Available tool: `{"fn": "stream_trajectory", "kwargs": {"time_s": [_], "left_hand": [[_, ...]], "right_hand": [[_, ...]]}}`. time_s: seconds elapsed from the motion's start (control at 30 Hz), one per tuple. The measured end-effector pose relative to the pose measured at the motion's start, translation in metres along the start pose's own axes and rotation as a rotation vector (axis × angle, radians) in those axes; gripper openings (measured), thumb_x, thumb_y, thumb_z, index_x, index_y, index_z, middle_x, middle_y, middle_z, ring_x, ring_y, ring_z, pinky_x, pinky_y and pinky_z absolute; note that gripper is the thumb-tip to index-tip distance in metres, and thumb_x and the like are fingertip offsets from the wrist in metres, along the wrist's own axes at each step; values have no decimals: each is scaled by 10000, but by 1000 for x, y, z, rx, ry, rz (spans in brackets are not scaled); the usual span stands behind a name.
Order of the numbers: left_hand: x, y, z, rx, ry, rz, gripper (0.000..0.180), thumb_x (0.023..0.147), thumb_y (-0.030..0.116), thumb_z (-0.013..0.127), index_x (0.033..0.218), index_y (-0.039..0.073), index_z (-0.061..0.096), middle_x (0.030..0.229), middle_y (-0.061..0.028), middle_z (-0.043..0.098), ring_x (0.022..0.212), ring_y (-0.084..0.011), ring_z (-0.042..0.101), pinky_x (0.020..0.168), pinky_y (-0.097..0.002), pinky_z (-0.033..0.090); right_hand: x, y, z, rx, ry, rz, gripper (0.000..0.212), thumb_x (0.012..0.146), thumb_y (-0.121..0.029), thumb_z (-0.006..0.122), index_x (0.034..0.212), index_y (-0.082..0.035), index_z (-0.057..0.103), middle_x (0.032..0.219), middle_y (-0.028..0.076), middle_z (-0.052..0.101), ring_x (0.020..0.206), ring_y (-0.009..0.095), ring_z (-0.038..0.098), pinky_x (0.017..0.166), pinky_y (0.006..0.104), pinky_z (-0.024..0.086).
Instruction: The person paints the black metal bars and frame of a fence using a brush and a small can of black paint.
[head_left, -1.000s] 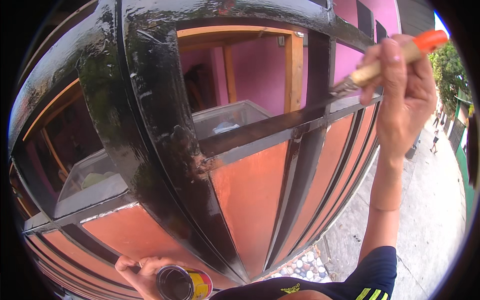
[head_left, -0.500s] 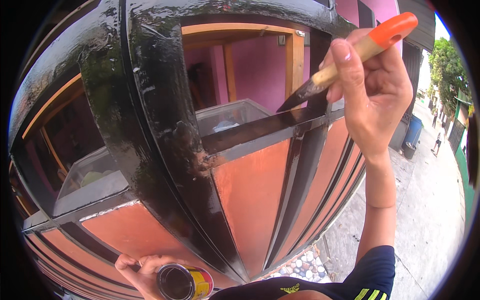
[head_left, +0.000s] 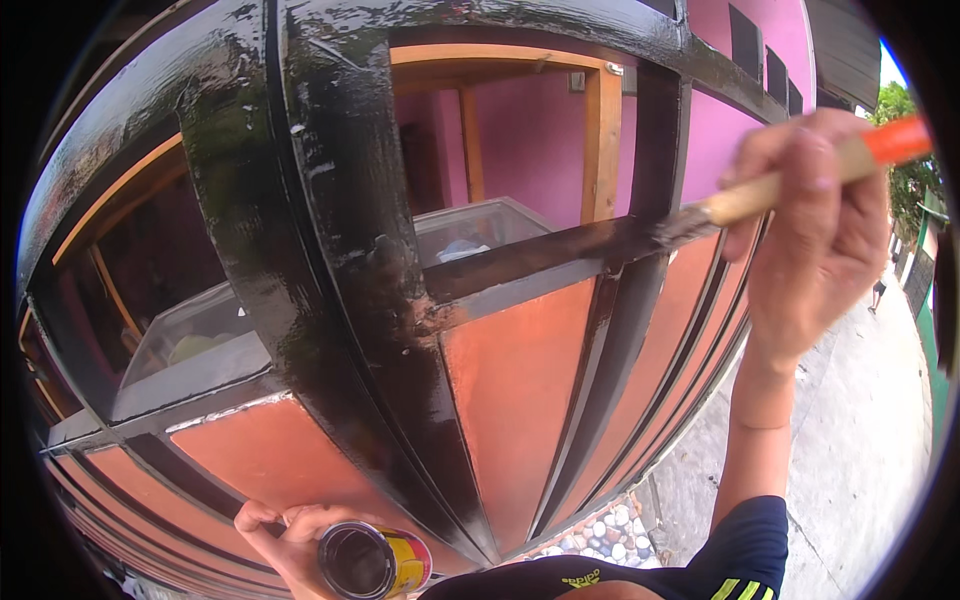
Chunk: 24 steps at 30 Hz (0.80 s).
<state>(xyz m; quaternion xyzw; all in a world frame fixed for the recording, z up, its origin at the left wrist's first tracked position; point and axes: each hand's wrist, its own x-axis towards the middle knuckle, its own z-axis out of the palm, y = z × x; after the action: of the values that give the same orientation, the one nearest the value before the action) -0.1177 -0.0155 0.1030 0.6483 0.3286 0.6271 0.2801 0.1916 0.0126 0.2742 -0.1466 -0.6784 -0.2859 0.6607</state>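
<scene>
My right hand [head_left: 815, 225] grips a paintbrush [head_left: 745, 200] by its wooden handle, which ends in orange. The dark bristles meet the black frame rail where it joins an upright post, at the right of the window opening; motion blurs the brush a little. Low in the view, my left hand [head_left: 285, 545] holds a small open paint can [head_left: 375, 560] with a yellow and red label and dark paint inside. Before me stands a metal frame [head_left: 365, 200] coated in glossy black, with orange panels [head_left: 515, 390] below the rail. A bare, rusty-looking patch shows at the corner joint.
Behind the frame are a clear-sided case [head_left: 480, 225], wooden posts [head_left: 602, 140] and a pink wall [head_left: 530, 150]. Round pebbles [head_left: 610, 540] lie at the base. A concrete street [head_left: 840, 430] runs along the right, with a person far off.
My right hand has moved right, and the brush tip has shifted along the rail from its middle to the post. The left hand keeps holding the can in nearly the same place.
</scene>
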Motion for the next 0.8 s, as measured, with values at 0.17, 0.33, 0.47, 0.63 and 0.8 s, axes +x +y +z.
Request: {"fn": "stream_trajectory", "kwargs": {"time_s": [0.17,0.33,0.47,0.63,0.8], "left_hand": [[-6,-2,0,-43,4,3,1086,603,364,887,1325,107,118,991,-157,619,912,-273,615,867,-388,469],[-1,-6,-2,-54,-12,24,1079,599,338,886,1326,111,122,1007,-160,618,919,-277,616,870,-388,468],[-1,1,-6,-22,-17,-2,1065,591,318,887,1313,112,131,1012,-165,618,925,-283,619,874,-388,467],[8,-4,-4,-78,-45,33,1047,588,304,891,1295,113,143,1016,-172,618,927,-285,622,870,-390,474],[6,-4,-6,-66,-9,-12,1062,576,335,904,1285,116,145,1008,-171,620,924,-289,623,870,-397,483]], "right_hand": [[9,5,8,-7,-3,-61,183,980,-147,553,1046,24,560,734,118,633,486,79,540,410,174,416],[1,3,20,32,0,-25,138,982,-113,528,1010,22,545,708,104,616,492,65,533,384,154,389],[15,-3,16,116,2,-75,144,984,-116,529,1004,25,551,715,110,621,494,61,535,391,159,396],[11,9,40,60,-84,-2,152,961,-106,579,1037,21,544,738,99,633,479,63,526,406,167,398],[13,0,19,78,36,-45,204,987,-181,539,995,23,553,691,130,621,422,69,508,378,169,411]]}}
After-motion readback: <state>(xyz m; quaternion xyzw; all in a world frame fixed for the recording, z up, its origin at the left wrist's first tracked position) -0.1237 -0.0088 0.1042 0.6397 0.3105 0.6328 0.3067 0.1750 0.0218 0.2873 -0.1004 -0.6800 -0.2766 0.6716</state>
